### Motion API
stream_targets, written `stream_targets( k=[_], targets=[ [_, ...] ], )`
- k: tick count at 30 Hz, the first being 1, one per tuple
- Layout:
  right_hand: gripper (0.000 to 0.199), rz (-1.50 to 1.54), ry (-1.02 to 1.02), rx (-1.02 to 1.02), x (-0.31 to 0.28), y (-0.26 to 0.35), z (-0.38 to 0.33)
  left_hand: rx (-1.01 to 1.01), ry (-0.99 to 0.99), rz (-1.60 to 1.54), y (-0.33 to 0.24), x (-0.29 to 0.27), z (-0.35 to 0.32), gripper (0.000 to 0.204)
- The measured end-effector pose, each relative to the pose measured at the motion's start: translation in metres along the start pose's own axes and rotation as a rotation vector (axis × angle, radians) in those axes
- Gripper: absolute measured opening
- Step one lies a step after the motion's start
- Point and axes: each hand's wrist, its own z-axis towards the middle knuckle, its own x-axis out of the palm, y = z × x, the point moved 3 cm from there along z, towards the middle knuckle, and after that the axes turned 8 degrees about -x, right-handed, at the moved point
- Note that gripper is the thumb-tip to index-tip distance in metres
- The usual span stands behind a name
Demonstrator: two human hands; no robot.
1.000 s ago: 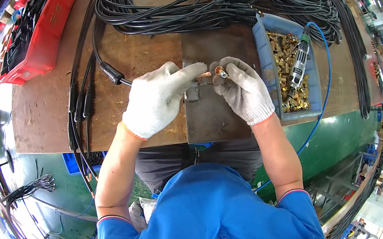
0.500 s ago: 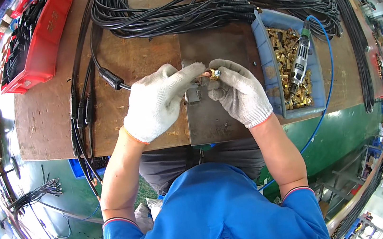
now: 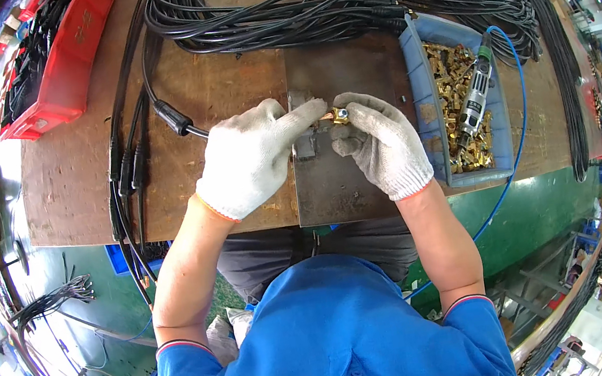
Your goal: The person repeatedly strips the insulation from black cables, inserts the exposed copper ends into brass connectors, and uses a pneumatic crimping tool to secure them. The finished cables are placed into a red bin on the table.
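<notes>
My left hand [image 3: 248, 157], in a white knit glove, is closed around the end of a black cable [image 3: 174, 118] that enters it from the left past a thick moulded sleeve. A short copper-coloured end shows beyond its fingertips. My right hand [image 3: 380, 144], gloved too, pinches a small brass connector [image 3: 340, 115] between thumb and forefinger. The connector meets the copper end; how far it sits on it I cannot make out. Below the fingertips, a small metal block [image 3: 304, 147] lies on the dark plate [image 3: 339, 191] of the bench.
At right stands a blue bin [image 3: 423, 109] of brass connectors, a powered screwdriver [image 3: 476, 95] with a blue hose resting across it. Bundled black cables [image 3: 273, 22] cover the bench's far side. A red bin [image 3: 69, 74] stands far left; more cables [image 3: 122, 172] hang over the front edge.
Both hands keep their grip on the cable and the connector. The right hand has shifted very slightly to the right, and the view has moved a little.
</notes>
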Motion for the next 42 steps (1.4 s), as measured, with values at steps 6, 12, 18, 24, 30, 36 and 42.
stream_targets(
  k=[6,12,18,24,30,36,42],
  targets=[
    [0.025,-0.216,-0.024,-0.001,0.008,0.002,0.001,0.005,0.07,0.11,0.005,0.002,-0.002,0.036],
    [0.02,-0.595,0.002,-0.088,0.017,-0.005,0.008,0.011,0.024,0.085,0.014,0.008,-0.004,0.017],
    [0.017,-0.948,0.037,-0.207,0.023,-0.006,0.009,-0.019,-0.001,0.076,0.022,0.011,-0.008,0.016],
    [0.014,-1.328,0.098,-0.551,0.028,-0.008,0.013,-0.042,-0.023,0.09,0.03,0.015,-0.01,0.016],
    [0.011,-1.508,0.135,-0.711,0.035,-0.011,0.023,-0.084,0.015,0.119,0.042,0.022,-0.008,0.017],
    [0.01,-1.531,0.15,-0.618,0.036,-0.009,0.031,-0.083,0.008,0.053,0.047,0.032,-0.008,0.017],
    [0.012,-1.55,0.179,-0.606,0.036,-0.009,0.032,-0.094,0.005,0.024,0.049,0.033,-0.011,0.017]
  ],
)
